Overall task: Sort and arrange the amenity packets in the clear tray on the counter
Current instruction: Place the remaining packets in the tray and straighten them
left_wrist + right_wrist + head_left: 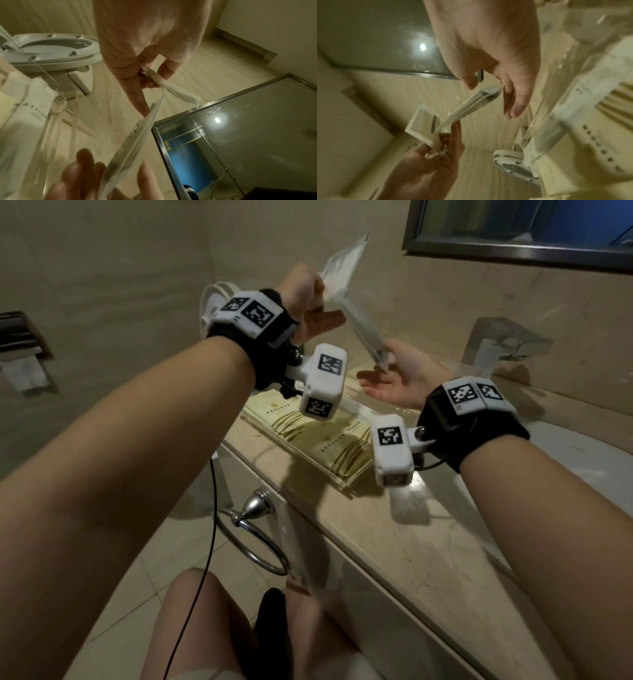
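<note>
White packets, apparently two (342, 265) (366, 332), pinched by left hand (305, 299); right hand (400, 374) fingers grip one.

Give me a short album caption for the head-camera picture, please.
Above the counter, left hand pinches two white packets while right hand takes the long packet's lower end.

A hotel-style bathroom: a white toilet (51, 54) with its seat raised stands on beige floor tiles (214, 65), a marble-look table (394, 542) carries printed amenity packets (329, 446) beside a chrome faucet (500, 344) and a white basin (582, 460). A framed mirror (513, 231), a towel ring (253, 535) and a recessed tissue holder (24, 350) are fixed around it.
</note>
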The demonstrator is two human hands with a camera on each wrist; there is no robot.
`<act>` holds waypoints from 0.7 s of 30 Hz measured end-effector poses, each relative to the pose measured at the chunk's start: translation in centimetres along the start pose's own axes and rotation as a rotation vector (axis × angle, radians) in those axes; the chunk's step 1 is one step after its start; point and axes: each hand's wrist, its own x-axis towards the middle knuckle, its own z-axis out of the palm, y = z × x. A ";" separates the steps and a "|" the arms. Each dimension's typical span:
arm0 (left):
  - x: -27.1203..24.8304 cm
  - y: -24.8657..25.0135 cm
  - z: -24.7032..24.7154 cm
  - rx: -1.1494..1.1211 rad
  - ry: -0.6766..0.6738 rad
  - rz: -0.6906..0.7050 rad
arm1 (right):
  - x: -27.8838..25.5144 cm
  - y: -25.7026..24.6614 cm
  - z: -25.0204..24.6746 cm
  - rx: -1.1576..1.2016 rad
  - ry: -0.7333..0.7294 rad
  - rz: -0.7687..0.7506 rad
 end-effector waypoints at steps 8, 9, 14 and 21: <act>1.1 -1.6 -1.0 0.092 0.014 -0.020 | 1.4 0.1 -0.8 0.306 0.038 -0.088; 1.3 -1.8 -1.4 0.113 0.022 -0.021 | 1.5 0.1 -0.9 0.300 0.050 -0.097; 2.5 -2.9 -3.2 0.186 0.089 -0.003 | 2.2 0.0 -1.0 0.322 0.099 -0.143; 3.1 -4.1 -4.0 0.284 0.162 0.035 | 2.6 0.0 -1.5 0.228 0.070 -0.169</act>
